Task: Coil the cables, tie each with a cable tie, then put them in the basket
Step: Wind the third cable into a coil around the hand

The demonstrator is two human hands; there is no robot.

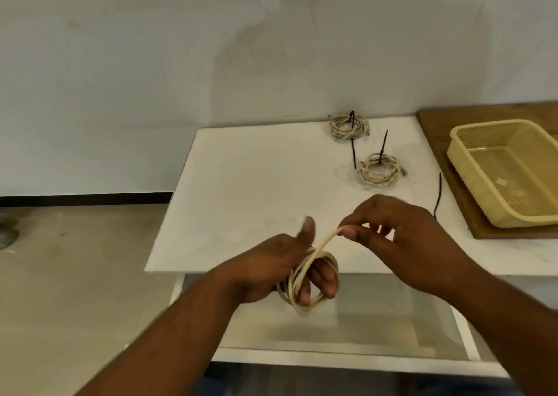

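Two coils sit tied near the desk's (pixel 241 184) far edge, far coil (pixel 347 127) and nearer coil (pixel 379 170); the third cable (pixel 305 287) loops round the curled left hand (pixel 280 262) while the right hand (pixel 401 232) pinches its free run, so tying it, probably with the spare cable tie (pixel 438 196), and filling the empty-looking basket (pixel 489 123) remain.

Soft, even indoor light washes your white table (pixel 241 169), with a faint shadow toward 6 o'clock. Your right hand (pixel 404 235) blurs slightly, and wide-angle distortion bends the frame edges.
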